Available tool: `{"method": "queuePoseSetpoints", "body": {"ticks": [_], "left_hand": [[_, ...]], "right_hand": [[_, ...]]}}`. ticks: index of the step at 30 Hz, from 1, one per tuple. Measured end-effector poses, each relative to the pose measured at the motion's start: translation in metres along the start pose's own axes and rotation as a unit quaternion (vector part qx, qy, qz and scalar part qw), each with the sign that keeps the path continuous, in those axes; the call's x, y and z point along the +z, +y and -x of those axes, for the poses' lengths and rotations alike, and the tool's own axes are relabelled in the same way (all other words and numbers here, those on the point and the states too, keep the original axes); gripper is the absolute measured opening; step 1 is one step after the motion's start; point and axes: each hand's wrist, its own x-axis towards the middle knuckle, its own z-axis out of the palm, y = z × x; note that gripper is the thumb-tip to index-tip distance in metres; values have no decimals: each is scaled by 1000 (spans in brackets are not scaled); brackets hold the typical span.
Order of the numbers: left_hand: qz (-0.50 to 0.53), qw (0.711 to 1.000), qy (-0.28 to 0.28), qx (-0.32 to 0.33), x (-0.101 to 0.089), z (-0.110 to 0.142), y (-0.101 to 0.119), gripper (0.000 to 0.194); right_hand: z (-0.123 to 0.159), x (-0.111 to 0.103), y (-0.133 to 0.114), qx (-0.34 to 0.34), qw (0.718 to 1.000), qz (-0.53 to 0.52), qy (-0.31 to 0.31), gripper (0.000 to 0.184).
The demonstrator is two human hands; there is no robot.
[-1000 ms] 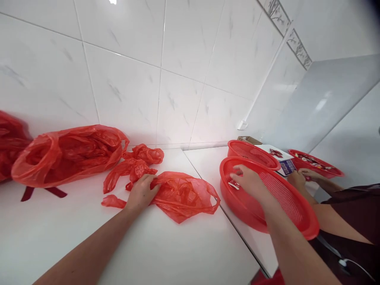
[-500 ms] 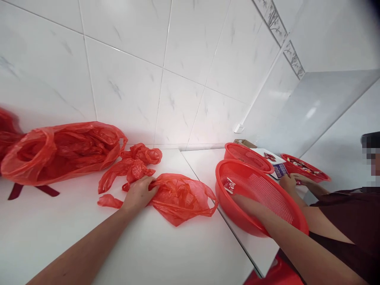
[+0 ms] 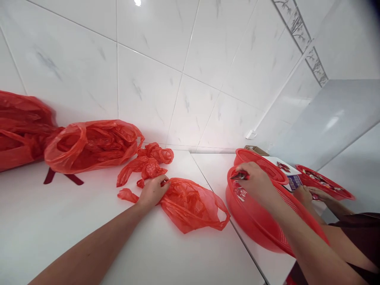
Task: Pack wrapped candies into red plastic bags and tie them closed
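Observation:
My left hand is closed on the left edge of a thin red plastic bag that lies on the white table, its mouth partly open and a loop handle towards the right. Above the near red plastic basket, my right hand pinches a small dark-and-red wrapped packet; its exact kind does not show. A white-and-red wrapper lies inside this basket near its left wall. Crumpled red bags lie just beyond my left hand.
Fuller red bags line the tiled wall at left, over dark red strips. Behind the near basket are a second red basket and a printed box. At right, a co-worker's hands work near a filled red basket.
My right hand has risen out of the near basket and now holds a small wrapped packet. My left hand stays on the bag's edge. The whole view has shifted.

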Motion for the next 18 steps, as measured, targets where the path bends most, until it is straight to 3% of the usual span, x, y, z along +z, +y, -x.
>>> {"method": "queuePoseSetpoints", "body": {"ticks": [4, 8, 10, 15, 18], "left_hand": [[18, 1000, -1, -1, 2, 2, 2, 20], [2, 1000, 5, 1, 2, 1, 2, 23], [-8, 1000, 5, 1, 2, 0, 1, 27], [-11, 1000, -12, 4, 4, -3, -3, 27], [-17, 1000, -14, 11, 4, -4, -5, 26]], "right_hand": [[16, 47, -50, -110, 989, 21, -99, 17], [17, 77, -61, -143, 969, 58, -194, 18], [4, 75, -51, -113, 975, 66, -182, 24], [-36, 40, 11, 19, 989, 149, 0, 10], [-40, 23, 50, 63, 987, 146, 8, 16]]}}
